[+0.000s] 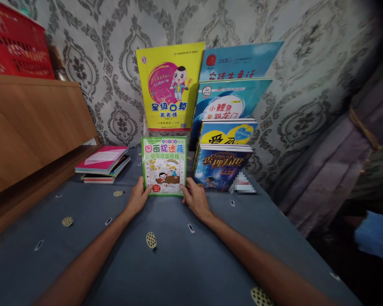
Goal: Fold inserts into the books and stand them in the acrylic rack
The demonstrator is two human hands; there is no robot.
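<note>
Between my two hands a small green-bordered picture book [164, 168] stands upright, its cover facing me. My left hand [138, 197] grips its lower left edge, thumb in front. At the lower right edge my right hand [196, 197] holds it the same way; the fingers behind the book are partly hidden. Behind it rises a tall yellow workbook [170, 87]. Just to the right stand several books in stepped rows: a dark blue book [221, 170] in front, a yellow and blue one [228, 132], a teal one [232, 100] and a taller blue one [242, 59].
A low pile of books with a pink one [104, 159] on top lies at the left. Beyond it stands a wooden cabinet [35, 127] bearing a red plastic basket [19, 42]. Patterned wallpaper [105, 55] backs the dark blue cloth [166, 272]. A curtain [347, 161] hangs at the right.
</note>
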